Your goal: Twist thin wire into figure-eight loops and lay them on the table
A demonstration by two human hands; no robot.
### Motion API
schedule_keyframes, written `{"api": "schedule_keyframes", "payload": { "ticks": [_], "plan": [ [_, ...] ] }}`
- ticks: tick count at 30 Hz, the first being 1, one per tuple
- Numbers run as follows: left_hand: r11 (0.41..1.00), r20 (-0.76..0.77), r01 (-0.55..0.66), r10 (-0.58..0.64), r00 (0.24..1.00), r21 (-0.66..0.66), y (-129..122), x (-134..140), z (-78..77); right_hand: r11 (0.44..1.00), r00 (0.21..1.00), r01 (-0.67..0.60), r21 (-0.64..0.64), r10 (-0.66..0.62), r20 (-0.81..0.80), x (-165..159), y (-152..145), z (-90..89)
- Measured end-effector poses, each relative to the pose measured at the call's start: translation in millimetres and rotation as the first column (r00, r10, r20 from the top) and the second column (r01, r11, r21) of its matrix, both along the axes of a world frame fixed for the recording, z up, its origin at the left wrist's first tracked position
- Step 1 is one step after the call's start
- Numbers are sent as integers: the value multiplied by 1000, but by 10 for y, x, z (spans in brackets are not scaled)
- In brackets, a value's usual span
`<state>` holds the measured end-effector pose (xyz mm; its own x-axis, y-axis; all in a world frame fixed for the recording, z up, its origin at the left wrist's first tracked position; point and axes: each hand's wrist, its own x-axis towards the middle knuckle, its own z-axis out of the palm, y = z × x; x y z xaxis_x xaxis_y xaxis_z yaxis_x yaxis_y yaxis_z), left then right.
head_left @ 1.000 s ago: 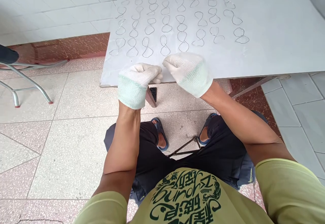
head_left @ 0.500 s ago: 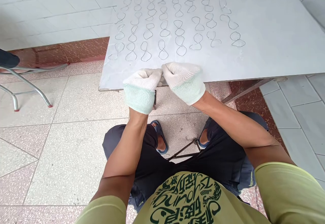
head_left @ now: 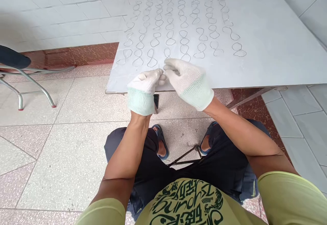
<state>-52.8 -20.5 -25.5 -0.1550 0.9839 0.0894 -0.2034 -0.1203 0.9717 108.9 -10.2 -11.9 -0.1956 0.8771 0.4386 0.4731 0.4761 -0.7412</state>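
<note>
My left hand (head_left: 146,83), in a white knit glove with a pale green cuff, is closed in a pinch at the table's near edge. A short length of thin wire (head_left: 158,67) stands up from between its fingertips; the rest of the wire is hidden. My right hand (head_left: 187,78), gloved the same way, is just to the right with thumb and fingers parted and nothing visible between them. Beyond both hands, wires twisted into figure-eights (head_left: 184,49) lie in several rows on the white tabletop (head_left: 258,68). The right fingertips are close to the nearest row.
A folding stool (head_left: 35,92) with metal legs stands on the left floor. Tiled wall (head_left: 76,10) runs along the left of the table, and more pale tiles (head_left: 293,104) lie on the right. A dark metal frame (head_left: 184,157) sits between my feet.
My hands were together, both pinching. Now the right hand has opened and drawn slightly apart, while the left keeps its pinch with a wire end showing. The view has shifted a little.
</note>
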Motion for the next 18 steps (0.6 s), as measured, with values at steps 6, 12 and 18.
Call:
{"api": "schedule_keyframes", "payload": {
  "ticks": [6,12,18],
  "plan": [
    [1000,-14,-5,6,1000,24,-26,46,31,999,999,28,-24,-27,47,16,5,-64],
    [999,-128,-42,44,991,18,13,-60,49,998,993,40,-57,-34,111,-2,-17,-62],
    [999,-285,-38,45,957,31,-19,-33,53,996,990,77,-38,-72,118,-55,-26,-36]
  ]
}}
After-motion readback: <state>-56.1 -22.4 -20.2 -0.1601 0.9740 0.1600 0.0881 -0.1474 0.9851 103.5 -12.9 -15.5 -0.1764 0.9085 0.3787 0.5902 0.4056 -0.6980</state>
